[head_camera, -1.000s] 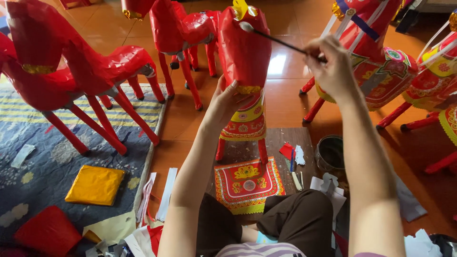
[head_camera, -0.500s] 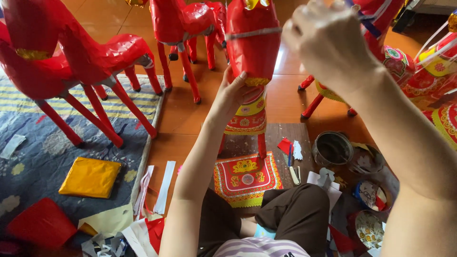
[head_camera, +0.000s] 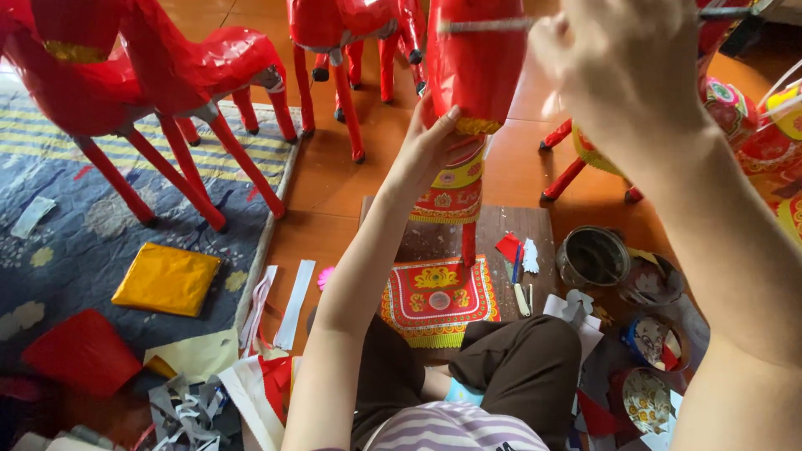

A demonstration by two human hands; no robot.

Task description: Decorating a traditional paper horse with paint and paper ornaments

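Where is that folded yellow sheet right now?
In the head view, the folded yellow sheet lies on the blue rug at the person's left, below the red paper horse and above the red sheet.

A glossy orange-brown tiled floor (head_camera: 334,179) reflects daylight, with a blue-grey patterned rug (head_camera: 75,217) spread at the left and a dark wooden board (head_camera: 518,230) lying in the middle.
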